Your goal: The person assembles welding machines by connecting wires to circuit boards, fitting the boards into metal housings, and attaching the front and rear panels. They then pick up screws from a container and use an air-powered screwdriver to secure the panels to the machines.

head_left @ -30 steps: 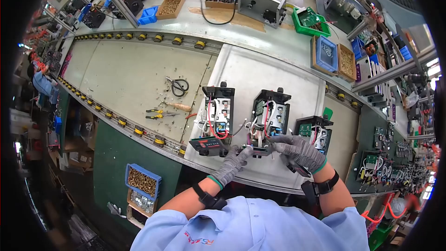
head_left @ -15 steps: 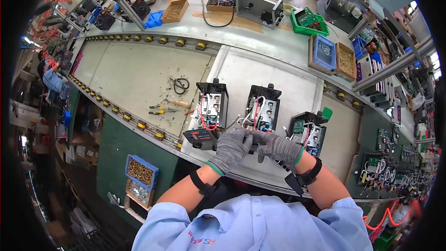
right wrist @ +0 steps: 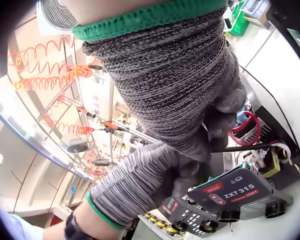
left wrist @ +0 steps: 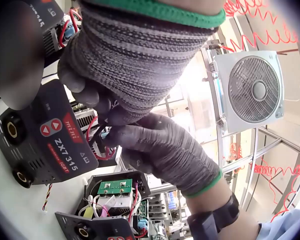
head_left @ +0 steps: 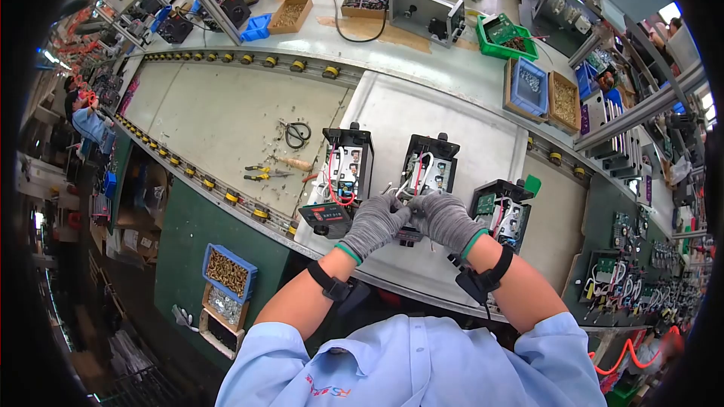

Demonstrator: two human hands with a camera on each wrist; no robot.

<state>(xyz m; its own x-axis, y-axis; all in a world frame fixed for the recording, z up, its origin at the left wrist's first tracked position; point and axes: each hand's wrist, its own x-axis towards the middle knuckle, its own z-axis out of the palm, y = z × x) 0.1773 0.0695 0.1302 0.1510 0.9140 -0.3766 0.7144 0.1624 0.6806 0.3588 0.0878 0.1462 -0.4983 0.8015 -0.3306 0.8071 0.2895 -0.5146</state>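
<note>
Both grey-gloved hands meet at the near end of the middle open black unit (head_left: 430,166). The left hand (head_left: 375,226) and right hand (head_left: 446,220) have curled fingers, their tips close together on a black cable (right wrist: 242,148); the exact pinch is partly hidden. Seen from the left wrist, the left hand (left wrist: 135,60) is above the right hand (left wrist: 165,147). Beside the left hand stands another open unit (head_left: 351,162), its labelled front panel (head_left: 328,216) tilted outward. A third open unit (head_left: 501,207) stands right of the right hand. Red and white wires show inside.
Scissors (head_left: 296,134), yellow-handled pliers (head_left: 265,172) and scattered bits lie left of the pale board (head_left: 452,117). Rollers (head_left: 260,214) line the belt's edges. Boxes of small parts (head_left: 228,273) stand lower left; blue (head_left: 529,87) and green (head_left: 505,36) bins stand at the back.
Both hands have moved away from the body, and the right one also leftward, bringing their fingers together. The small panel seen between them earlier is now mostly hidden. The view has shifted slightly.
</note>
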